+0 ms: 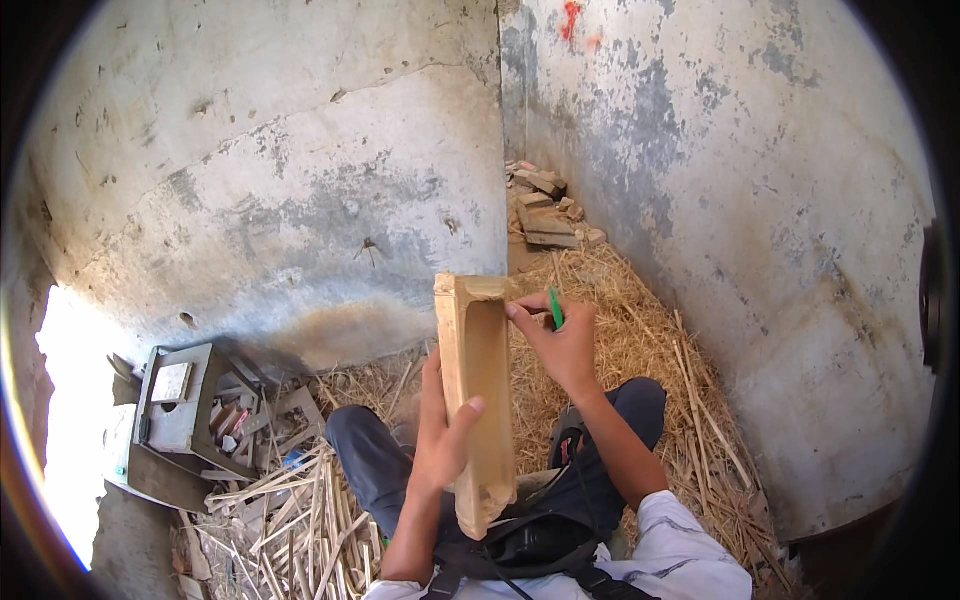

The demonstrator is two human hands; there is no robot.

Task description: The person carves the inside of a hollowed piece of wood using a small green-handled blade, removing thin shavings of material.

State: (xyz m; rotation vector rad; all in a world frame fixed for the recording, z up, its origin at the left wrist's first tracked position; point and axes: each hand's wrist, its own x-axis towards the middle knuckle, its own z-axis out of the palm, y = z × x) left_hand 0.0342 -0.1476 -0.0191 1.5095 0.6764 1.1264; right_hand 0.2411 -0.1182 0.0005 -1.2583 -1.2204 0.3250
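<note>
a split length of bamboo point(476, 400), pale and trough-shaped, is held upright in front of the person, its hollow side facing the camera. its upper end is level with the right hand and its lower end reaches down to the lap, above the dark trousers point(375, 465).

the left hand point(442, 430) is wrapped around the bamboo from the left at mid-length; the fingers are clenched on it, the thumb being laid across the hollow face.

the right hand point(562, 345) is placed at the upper right edge of the bamboo, touching it near the top. a green pen point(556, 309) is gripped between the thumb and fingers of this hand, its tip pointing up and away. whether the pen tip touches the bamboo cannot be told.

the person is seen seated in a corner formed by two stained, grey plastered walls point(300, 180). the floor on the right is covered with straw and bamboo shavings point(640, 340). a heap of broken bricks point(545, 210) is noted in the far corner. to the left, a pile of thin bamboo strips point(300, 520) lies on the floor beside the left leg, and a grey metal frame point(185, 415) with small objects in it stands just beyond them. a white sleeve point(680, 555) and dark straps point(540, 545) are visible at the lower edge.
</note>
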